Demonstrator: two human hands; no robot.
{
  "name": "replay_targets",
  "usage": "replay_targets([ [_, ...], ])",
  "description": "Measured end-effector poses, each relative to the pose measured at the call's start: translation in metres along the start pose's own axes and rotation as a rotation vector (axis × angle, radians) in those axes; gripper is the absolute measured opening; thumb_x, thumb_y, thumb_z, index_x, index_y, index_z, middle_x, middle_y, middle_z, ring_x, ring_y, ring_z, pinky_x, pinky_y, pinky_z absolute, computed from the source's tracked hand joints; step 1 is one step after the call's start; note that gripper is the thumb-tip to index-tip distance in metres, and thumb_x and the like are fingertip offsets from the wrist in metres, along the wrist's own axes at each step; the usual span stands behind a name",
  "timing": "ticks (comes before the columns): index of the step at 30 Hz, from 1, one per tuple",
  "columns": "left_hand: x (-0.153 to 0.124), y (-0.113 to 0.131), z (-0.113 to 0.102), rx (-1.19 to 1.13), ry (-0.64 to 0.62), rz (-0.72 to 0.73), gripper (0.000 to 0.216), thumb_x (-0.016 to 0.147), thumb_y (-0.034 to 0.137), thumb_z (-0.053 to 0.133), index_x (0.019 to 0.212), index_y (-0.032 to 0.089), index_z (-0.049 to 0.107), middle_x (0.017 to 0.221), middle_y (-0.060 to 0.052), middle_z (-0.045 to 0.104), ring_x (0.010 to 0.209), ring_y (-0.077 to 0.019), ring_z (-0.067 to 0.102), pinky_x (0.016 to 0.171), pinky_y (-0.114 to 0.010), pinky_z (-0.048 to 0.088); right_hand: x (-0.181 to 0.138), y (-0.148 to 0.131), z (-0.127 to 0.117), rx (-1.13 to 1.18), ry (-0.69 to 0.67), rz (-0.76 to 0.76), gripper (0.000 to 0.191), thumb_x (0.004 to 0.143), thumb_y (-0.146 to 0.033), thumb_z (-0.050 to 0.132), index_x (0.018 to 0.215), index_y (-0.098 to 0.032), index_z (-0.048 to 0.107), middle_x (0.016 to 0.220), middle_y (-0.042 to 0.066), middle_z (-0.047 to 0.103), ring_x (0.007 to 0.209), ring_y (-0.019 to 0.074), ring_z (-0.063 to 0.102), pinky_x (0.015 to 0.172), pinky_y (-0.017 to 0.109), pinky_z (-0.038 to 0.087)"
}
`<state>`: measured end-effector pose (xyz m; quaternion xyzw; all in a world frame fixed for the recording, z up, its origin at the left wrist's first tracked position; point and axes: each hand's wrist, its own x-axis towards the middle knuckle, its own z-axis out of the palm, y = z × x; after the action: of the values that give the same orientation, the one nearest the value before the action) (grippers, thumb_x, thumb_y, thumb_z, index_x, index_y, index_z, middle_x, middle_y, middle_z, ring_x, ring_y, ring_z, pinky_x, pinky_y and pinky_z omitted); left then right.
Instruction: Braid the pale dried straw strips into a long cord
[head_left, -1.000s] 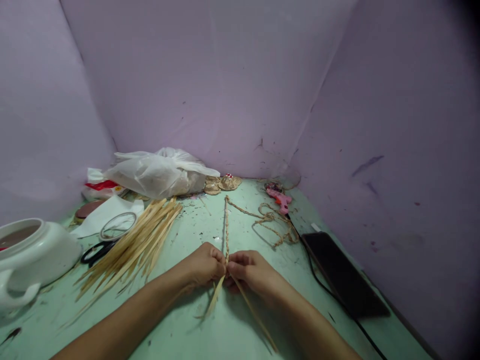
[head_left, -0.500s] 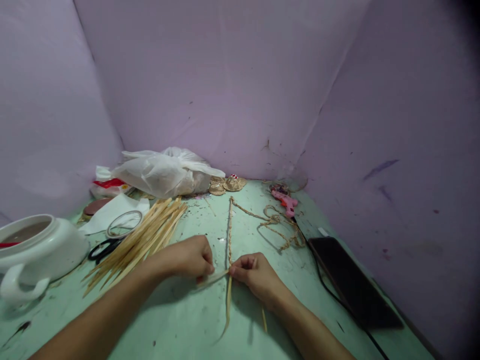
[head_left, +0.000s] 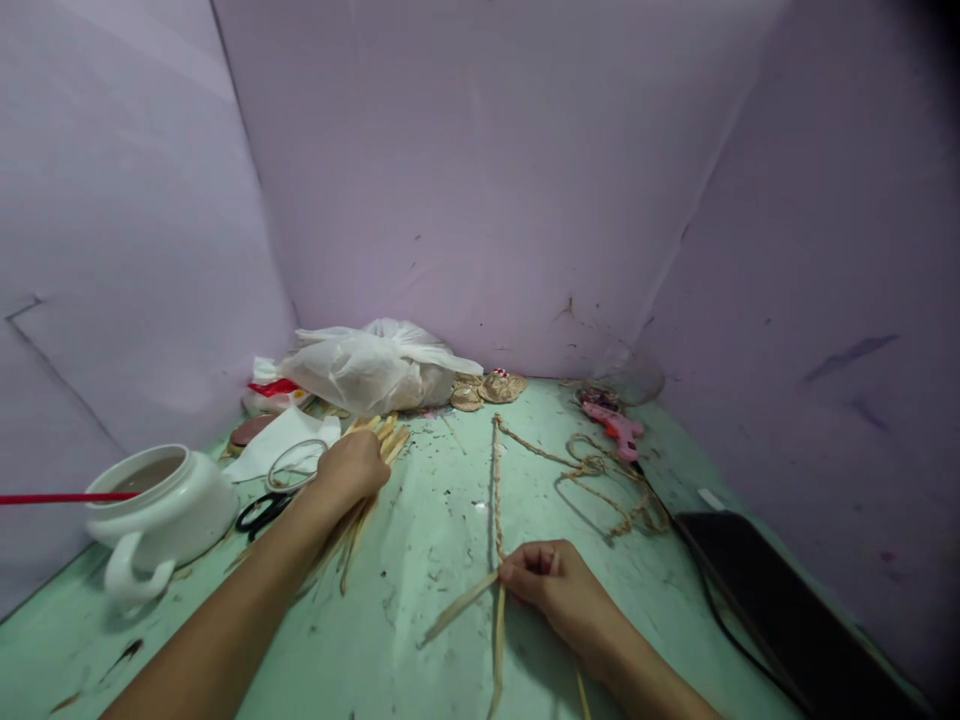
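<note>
A thin braided straw cord (head_left: 496, 490) runs down the green table from the back. My right hand (head_left: 553, 585) pinches its near end, where loose flat strips (head_left: 461, 605) fan out toward me. My left hand (head_left: 351, 466) has reached left onto the pile of pale straw strips (head_left: 375, 440). Its fingers curl down over the strips, and whether it holds one is hidden.
A white pot (head_left: 165, 505) with a red stick stands at the left, with black scissors (head_left: 262, 512) and a wire ring beside it. A white plastic bag (head_left: 367, 365) lies at the back. A pink glue gun (head_left: 615, 425), coiled cord and a dark phone (head_left: 757, 590) lie at the right.
My left hand let go of the strip by the braid and moved left and away onto the straw pile. My right hand kept its pinch on the braid end.
</note>
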<state>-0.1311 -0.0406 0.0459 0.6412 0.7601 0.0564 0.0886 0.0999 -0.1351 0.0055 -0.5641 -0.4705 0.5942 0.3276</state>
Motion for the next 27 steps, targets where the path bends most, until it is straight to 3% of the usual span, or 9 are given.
replay_targets([
  [6, -0.001, 0.002, -0.004, 0.016, -0.066, 0.001, 0.016, 0.058, 0.021, 0.047, 0.064, 0.017, 0.061, 0.074, -0.008, 0.063, 0.065, -0.0188, 0.055, 0.05, -0.023, 0.031, 0.001, 0.002, -0.001, -0.013, -0.006, -0.002, 0.018, 0.055, -0.027, 0.057, 0.046, -0.014, 0.049, 0.042, -0.004, 0.041, 0.041, 0.0046, 0.026, 0.044, 0.021, 0.016],
  [11, 0.004, 0.004, 0.01, 0.027, 0.078, 0.102, 0.022, 0.063, 0.021, 0.043, 0.073, 0.019, 0.062, 0.078, -0.007, 0.063, 0.07, -0.0199, 0.055, 0.052, -0.024, 0.03, 0.001, 0.003, -0.002, -0.04, -0.025, -0.025, 0.016, 0.056, -0.026, 0.055, 0.049, -0.012, 0.051, 0.043, -0.003, 0.041, 0.042, 0.0045, 0.027, 0.045, 0.021, 0.016],
  [16, 0.005, 0.006, 0.011, -0.008, 0.081, 0.102, 0.021, 0.06, 0.019, 0.042, 0.068, 0.017, 0.061, 0.069, -0.007, 0.061, 0.062, -0.0177, 0.052, 0.05, -0.024, 0.029, -0.001, -0.001, -0.001, -0.045, -0.022, -0.021, 0.015, 0.057, -0.024, 0.054, 0.049, -0.012, 0.051, 0.043, -0.003, 0.042, 0.042, 0.0042, 0.027, 0.045, 0.022, 0.016],
  [19, -0.002, 0.01, 0.001, -0.12, -0.021, 0.177, 0.019, 0.057, 0.019, 0.043, 0.064, 0.016, 0.061, 0.061, -0.004, 0.058, 0.058, -0.0159, 0.051, 0.049, -0.023, 0.029, -0.001, -0.001, -0.002, -0.029, -0.02, -0.015, 0.017, 0.057, -0.025, 0.056, 0.048, -0.012, 0.05, 0.043, -0.004, 0.041, 0.041, 0.004, 0.026, 0.045, 0.021, 0.016],
  [24, -0.028, 0.029, -0.007, -0.173, -0.403, 0.381, 0.016, 0.053, 0.02, 0.047, 0.059, 0.016, 0.061, 0.057, -0.001, 0.057, 0.056, -0.0136, 0.05, 0.049, -0.021, 0.031, 0.0, 0.001, -0.003, 0.002, -0.02, -0.023, 0.015, 0.056, -0.023, 0.057, 0.048, -0.012, 0.051, 0.042, -0.004, 0.043, 0.041, 0.0042, 0.028, 0.044, 0.021, 0.017],
  [27, -0.045, 0.042, -0.003, -0.048, -0.389, 0.401, 0.017, 0.057, 0.024, 0.048, 0.063, 0.017, 0.063, 0.062, -0.003, 0.059, 0.058, -0.0145, 0.051, 0.05, -0.022, 0.03, 0.0, 0.001, -0.003, 0.005, -0.015, -0.014, 0.011, 0.055, -0.021, 0.056, 0.049, -0.012, 0.053, 0.043, -0.003, 0.044, 0.042, 0.0046, 0.03, 0.044, 0.021, 0.018],
])
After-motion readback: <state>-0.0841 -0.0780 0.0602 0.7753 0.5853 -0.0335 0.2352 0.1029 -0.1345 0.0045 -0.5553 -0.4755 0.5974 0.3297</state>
